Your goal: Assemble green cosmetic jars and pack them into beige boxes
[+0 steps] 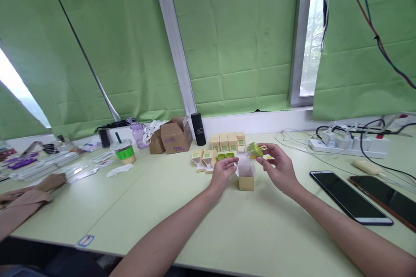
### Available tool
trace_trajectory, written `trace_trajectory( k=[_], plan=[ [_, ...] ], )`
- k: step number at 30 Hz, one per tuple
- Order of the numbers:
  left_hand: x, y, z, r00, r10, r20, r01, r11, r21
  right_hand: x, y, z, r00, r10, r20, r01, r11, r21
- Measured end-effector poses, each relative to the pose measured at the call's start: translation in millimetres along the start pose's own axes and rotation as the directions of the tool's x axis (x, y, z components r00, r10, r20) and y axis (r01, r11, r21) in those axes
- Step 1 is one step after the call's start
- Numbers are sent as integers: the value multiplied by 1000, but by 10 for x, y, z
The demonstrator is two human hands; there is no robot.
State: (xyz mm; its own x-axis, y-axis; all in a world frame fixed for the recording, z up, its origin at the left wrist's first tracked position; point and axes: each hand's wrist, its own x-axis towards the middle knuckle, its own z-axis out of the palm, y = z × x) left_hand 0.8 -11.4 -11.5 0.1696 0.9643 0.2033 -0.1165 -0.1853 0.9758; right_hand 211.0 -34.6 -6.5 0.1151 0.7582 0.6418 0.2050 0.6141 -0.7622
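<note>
Pinching green item (256,150) in right hand (281,169) | item between both hands, near open box (246,183) | left hand (221,175), fingers extended

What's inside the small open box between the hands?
Only pale inner surfaces show in the small open box; its front wall hides the bottom, so I can't tell whether anything lies there. The right hand holds a green item outside it.

small green rounded item (255,150) with a clear part at its left and a pale-yellow loop at its right, held up tilted, above and right of small kraft cardboard box (246,183), box upright, top open, white-lined flap raised at back
</note>
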Motion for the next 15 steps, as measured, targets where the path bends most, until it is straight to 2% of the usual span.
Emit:
trace_trajectory(
  k=[6,15],
  plan=[
    [18,-20,5,1000,4,14,-4,1000,-31,-74,6,53,991,-38,125,46,997,-62],
    [-9,8,21,1000,12,21,-11,1000,-28,-48,46,5,983,-37,182,72,978,-194]
  ],
)
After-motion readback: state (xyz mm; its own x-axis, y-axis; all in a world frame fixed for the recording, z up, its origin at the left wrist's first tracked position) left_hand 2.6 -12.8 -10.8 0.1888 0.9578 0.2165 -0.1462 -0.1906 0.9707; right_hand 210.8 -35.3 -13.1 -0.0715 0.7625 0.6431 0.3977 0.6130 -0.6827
